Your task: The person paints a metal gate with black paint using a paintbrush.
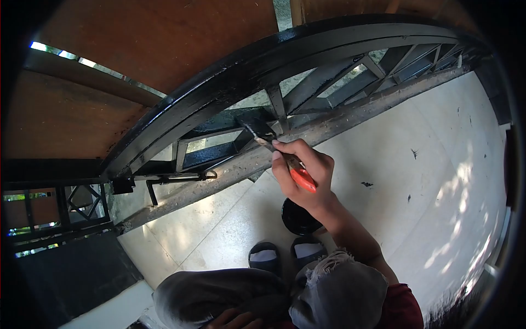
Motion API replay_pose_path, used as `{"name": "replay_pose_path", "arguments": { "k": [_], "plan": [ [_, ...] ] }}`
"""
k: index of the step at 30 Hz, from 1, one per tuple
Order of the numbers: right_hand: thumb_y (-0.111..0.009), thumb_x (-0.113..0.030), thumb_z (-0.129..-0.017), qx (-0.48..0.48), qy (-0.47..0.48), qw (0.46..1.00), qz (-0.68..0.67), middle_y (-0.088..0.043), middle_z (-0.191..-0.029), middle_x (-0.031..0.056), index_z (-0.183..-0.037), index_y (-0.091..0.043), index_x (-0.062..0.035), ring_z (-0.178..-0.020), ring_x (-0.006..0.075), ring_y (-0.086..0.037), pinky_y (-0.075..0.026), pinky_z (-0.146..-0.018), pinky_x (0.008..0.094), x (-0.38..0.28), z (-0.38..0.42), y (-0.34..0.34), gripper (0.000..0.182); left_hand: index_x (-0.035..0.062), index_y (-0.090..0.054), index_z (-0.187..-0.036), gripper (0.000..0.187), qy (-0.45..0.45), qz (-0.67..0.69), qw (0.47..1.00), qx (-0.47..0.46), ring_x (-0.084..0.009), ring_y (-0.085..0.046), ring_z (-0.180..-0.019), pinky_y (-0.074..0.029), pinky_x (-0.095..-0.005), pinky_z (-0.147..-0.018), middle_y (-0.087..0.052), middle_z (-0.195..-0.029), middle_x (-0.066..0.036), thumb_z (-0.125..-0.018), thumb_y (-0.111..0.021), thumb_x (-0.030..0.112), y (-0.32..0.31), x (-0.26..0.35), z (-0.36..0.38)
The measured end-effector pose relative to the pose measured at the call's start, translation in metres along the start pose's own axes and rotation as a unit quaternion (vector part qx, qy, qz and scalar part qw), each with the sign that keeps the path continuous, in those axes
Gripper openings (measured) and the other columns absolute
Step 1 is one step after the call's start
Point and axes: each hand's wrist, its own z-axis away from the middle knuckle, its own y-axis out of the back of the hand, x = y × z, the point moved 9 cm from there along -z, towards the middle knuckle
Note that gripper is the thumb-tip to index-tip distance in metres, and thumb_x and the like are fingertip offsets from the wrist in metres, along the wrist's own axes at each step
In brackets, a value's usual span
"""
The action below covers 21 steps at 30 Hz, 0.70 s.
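Note:
My right hand (307, 172) is closed around a paintbrush (301, 176) with an orange-red handle end. The dark bristles touch a lower bar of the black metal gate (219, 85), near an upright strut. Wet-looking black paint shines on the gate's curved rail and crossbars. At the bottom edge, my left hand (233, 319) lies against my lap, its fingers stretched out and only partly in view; nothing shows in it. A black bowl-like container (300, 216) stands on the floor below my right wrist, partly hidden by it.
A worn grey-brown rail or sill (339, 122) runs beneath the gate. Brown panels (164, 38) rise behind the bars. A metal bolt latch (178, 180) sits at the lower left. Dark spots (366, 184) mark the pale tiled floor (405, 148). My sandaled feet (265, 256) are beside the container.

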Motion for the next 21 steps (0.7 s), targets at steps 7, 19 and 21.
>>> {"name": "replay_pose_path", "arguments": {
  "k": [7,19,21],
  "plan": [
    [-0.071,0.003,-0.082,-0.049,0.05,0.993,0.09,-0.064,-0.066,0.0114,-0.101,-0.06,0.0044,-0.053,0.0199,-0.068,-0.051,-0.045,0.0281,-0.011,0.007,-0.007,0.021,0.0019,-0.065,-0.121,0.04,0.023,0.095,0.994,0.039,-0.0379,-0.064,-0.117,-0.052,-0.0575,-0.099,-0.066,-0.121,-0.02,-0.085,-0.063,0.018,0.007,-0.007,-0.006],
    [-0.072,-0.001,-0.087,-0.06,0.065,0.969,0.23,-0.061,-0.059,0.0108,-0.094,-0.057,0.001,-0.047,0.0233,-0.067,-0.05,-0.041,0.0298,-0.013,-0.008,-0.037,0.017,0.001,-0.064,-0.123,0.043,0.101,0.262,0.956,0.09,-0.0382,-0.063,-0.118,-0.049,-0.0588,-0.103,-0.064,-0.123,-0.02,-0.084,-0.062,0.019,-0.01,-0.017,0.012],
    [-0.072,-0.002,-0.088,-0.067,0.061,0.962,0.259,-0.06,-0.057,0.0095,-0.093,-0.056,0.0003,-0.046,0.0226,-0.066,-0.049,-0.04,0.0301,-0.011,-0.008,-0.039,0.017,0.0007,-0.065,-0.122,0.043,0.003,0.072,0.996,0.05,-0.0383,-0.061,-0.12,-0.048,-0.0584,-0.105,-0.064,-0.124,-0.021,-0.083,-0.062,0.019,0.006,-0.002,0.011]
  ]
}}
